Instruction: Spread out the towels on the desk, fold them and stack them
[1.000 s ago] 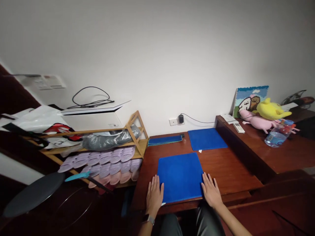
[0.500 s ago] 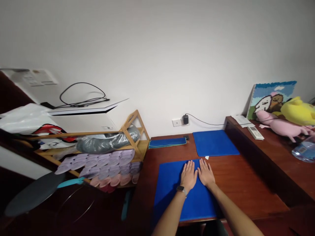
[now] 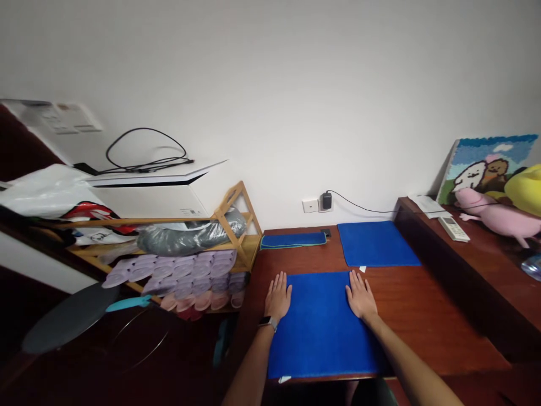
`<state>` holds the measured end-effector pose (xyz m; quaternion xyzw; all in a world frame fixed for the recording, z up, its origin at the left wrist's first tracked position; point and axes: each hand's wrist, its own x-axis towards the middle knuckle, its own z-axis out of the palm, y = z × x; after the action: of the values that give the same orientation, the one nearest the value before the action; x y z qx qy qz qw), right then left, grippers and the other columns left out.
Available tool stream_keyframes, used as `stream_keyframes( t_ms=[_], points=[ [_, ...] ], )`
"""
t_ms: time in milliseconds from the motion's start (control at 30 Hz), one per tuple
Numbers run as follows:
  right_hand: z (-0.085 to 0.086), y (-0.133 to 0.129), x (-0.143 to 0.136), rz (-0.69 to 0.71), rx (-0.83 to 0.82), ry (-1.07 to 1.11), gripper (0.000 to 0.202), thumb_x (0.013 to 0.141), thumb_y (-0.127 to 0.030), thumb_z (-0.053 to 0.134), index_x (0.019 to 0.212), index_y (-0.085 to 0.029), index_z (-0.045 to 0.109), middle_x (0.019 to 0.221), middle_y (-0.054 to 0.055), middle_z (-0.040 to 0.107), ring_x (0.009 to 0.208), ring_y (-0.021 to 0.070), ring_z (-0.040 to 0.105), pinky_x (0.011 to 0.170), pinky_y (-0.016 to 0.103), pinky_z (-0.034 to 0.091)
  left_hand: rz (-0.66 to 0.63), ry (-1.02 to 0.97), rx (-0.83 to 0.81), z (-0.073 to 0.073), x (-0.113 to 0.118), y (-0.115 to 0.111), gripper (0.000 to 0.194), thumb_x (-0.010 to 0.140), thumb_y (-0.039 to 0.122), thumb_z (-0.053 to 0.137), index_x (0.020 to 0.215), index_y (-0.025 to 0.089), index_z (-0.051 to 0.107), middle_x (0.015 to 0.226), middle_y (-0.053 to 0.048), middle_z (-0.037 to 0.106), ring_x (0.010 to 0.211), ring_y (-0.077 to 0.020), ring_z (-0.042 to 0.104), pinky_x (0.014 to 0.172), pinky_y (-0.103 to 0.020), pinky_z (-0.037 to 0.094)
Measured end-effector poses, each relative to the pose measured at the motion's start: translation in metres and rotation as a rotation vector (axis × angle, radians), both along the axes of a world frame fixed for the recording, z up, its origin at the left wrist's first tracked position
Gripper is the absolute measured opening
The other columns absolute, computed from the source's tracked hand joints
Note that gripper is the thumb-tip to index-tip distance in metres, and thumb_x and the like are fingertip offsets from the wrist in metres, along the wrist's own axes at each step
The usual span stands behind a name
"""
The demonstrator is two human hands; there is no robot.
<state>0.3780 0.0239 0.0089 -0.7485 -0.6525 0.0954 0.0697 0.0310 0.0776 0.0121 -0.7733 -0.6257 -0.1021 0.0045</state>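
A blue cloth (image 3: 320, 327) lies spread flat near the front edge of the brown table. My left hand (image 3: 278, 298) rests on its upper left corner, palm down, with a watch on the wrist. At the upper right corner my right hand (image 3: 362, 296) lies flat, fingers stretched out. Neither hand grips anything. Behind, a second blue cloth (image 3: 378, 244) lies flat, with a small white tag at its front edge. A narrow folded blue cloth (image 3: 293, 240) with a green edge sits at the back left.
A wooden rack (image 3: 240, 225) with slippers (image 3: 181, 273) stands left of the table (image 3: 426, 316). On the raised right surface are a remote (image 3: 453, 229), a pink plush toy (image 3: 494, 217) and a picture (image 3: 486, 169). A black charger (image 3: 327, 200) is plugged into the wall.
My left hand has slid left across the cloth from beside my right hand to the cloth's left corner. A white tag now shows at its front left corner. The view has shifted slightly.
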Motion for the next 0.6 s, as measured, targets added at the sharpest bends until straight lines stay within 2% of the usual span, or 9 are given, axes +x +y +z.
stream_keyframes(
  t_ms=[167,267,333,400,500,567,600],
  points=[
    [0.002,0.0,-0.001,0.011,-0.001,0.0,0.069,0.107,-0.045,0.011,0.167,-0.012,0.017,0.174,0.005,0.016,0.162,0.0212,0.012,0.132,0.045,0.011,0.015,0.007,0.042,0.002,0.005,-0.002,0.062,0.107,0.042,0.023,0.165,0.019,0.032,0.166,-0.009,0.043,0.156,-0.0251,0.035,0.129,-0.049,0.026],
    [0.003,0.0,-0.001,0.008,0.009,0.004,0.069,0.107,-0.045,0.011,0.167,-0.012,0.018,0.174,0.005,0.017,0.162,0.0213,0.013,0.132,0.046,0.012,-0.013,-0.016,0.091,0.012,0.026,-0.006,0.062,0.107,0.039,0.024,0.164,0.017,0.033,0.164,-0.01,0.046,0.155,-0.0254,0.036,0.129,-0.05,0.025],
    [0.004,0.0,-0.001,0.009,0.017,0.007,0.068,0.107,-0.044,0.012,0.167,-0.012,0.019,0.174,0.005,0.018,0.162,0.0214,0.013,0.132,0.046,0.012,-0.088,-0.052,0.112,0.017,0.061,-0.012,0.062,0.107,0.038,0.022,0.165,0.018,0.031,0.165,-0.01,0.044,0.156,-0.0245,0.034,0.13,-0.049,0.024],
    [0.003,0.0,-0.001,0.013,0.015,0.007,0.067,0.107,-0.042,0.013,0.167,-0.012,0.02,0.174,0.005,0.019,0.162,0.0212,0.013,0.131,0.045,0.013,-0.197,-0.097,0.103,0.019,0.11,-0.02,0.062,0.108,0.041,0.021,0.166,0.019,0.028,0.167,-0.008,0.04,0.158,-0.0228,0.031,0.13,-0.048,0.023],
    [0.001,0.0,0.0,0.031,0.001,-0.017,0.067,0.106,-0.038,0.015,0.167,-0.011,0.021,0.174,0.006,0.018,0.162,0.0212,0.013,0.131,0.045,0.012,-0.312,-0.158,0.036,0.01,0.184,-0.034,0.063,0.109,0.044,0.019,0.167,0.019,0.023,0.17,-0.007,0.034,0.159,-0.0221,0.027,0.131,-0.047,0.024],
    [0.0,0.0,0.001,0.045,-0.004,-0.036,0.067,0.105,-0.037,0.016,0.167,-0.011,0.02,0.174,0.005,0.017,0.162,0.0212,0.012,0.131,0.045,0.012,-0.345,-0.181,-0.017,0.002,0.212,-0.039,0.064,0.109,0.046,0.018,0.167,0.021,0.022,0.17,-0.006,0.035,0.159,-0.0221,0.027,0.131,-0.047,0.024],
    [-0.001,0.0,0.001,0.047,-0.005,-0.041,0.067,0.105,-0.037,0.015,0.167,-0.011,0.02,0.174,0.005,0.017,0.162,0.0212,0.012,0.131,0.045,0.012,-0.354,-0.188,-0.036,-0.001,0.215,-0.039,0.064,0.109,0.047,0.018,0.167,0.022,0.022,0.169,-0.006,0.036,0.159,-0.022,0.027,0.131,-0.047,0.024]
  ],
)
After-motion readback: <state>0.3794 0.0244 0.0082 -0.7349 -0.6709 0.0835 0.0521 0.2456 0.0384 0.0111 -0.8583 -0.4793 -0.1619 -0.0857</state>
